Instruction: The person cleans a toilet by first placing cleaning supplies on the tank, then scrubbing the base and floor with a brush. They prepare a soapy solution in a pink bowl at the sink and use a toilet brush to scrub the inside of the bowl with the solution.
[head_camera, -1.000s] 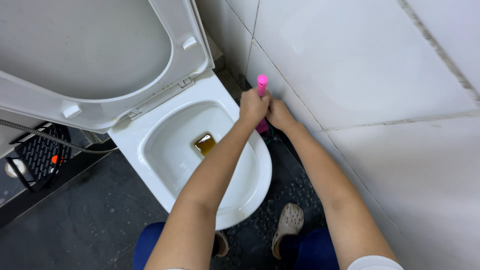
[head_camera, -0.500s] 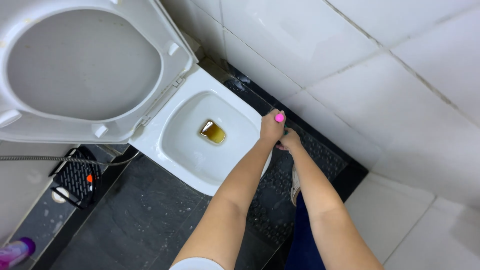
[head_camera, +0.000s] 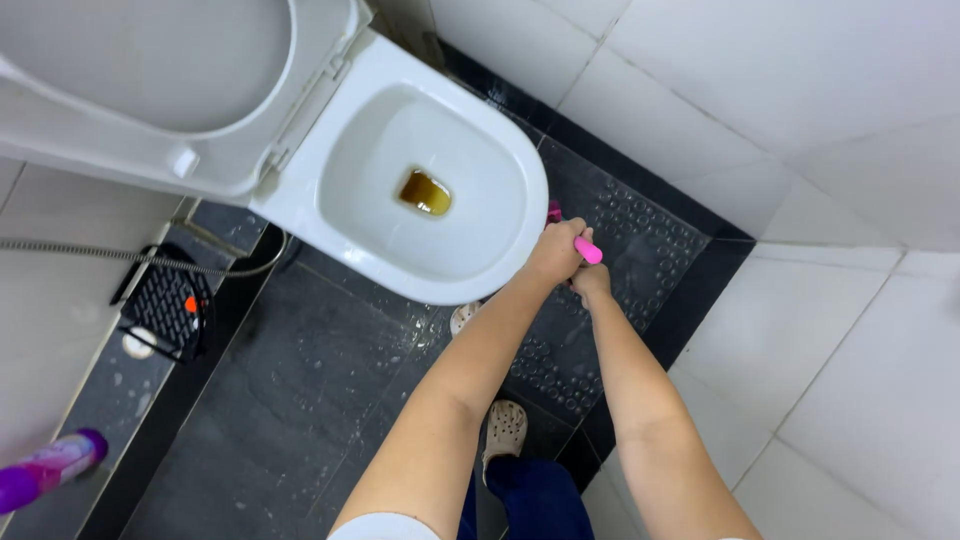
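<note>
A pink brush handle (head_camera: 586, 249) is seen right of the frame's centre, just beside the rim of the white toilet bowl (head_camera: 500, 150); it is gripped by the left hand (head_camera: 556, 252), fingers closed round it, with the right hand (head_camera: 592, 281) clasped just below. The lid (head_camera: 150, 90) is raised at upper left; a purple bottle (head_camera: 45, 468) lies at lower left on the dark wet floor (head_camera: 290, 400).

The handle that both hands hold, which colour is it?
Bright pink handle, clearest in the head view.
</note>
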